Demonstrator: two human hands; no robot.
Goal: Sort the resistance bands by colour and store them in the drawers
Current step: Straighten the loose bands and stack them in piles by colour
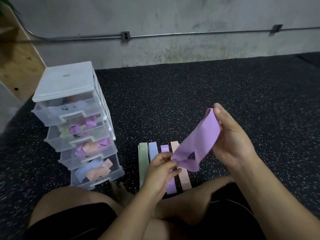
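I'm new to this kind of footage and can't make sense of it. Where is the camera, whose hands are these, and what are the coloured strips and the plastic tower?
There is only one picture, taken by a wide-angle camera worn on a person's head, looking down at their own lap and hands. No machine is involved. The person sits on a dark speckled floor.

Both hands hold one purple resistance band above the floor: the left hand pinches its lower end, the right hand grips its upper end.

Below it, four flat bands lie side by side on the floor: green, blue, purple and peach.

On the left stands a clear plastic drawer unit. Its drawers are pulled partly out, and crumpled bands of mixed colours show inside.
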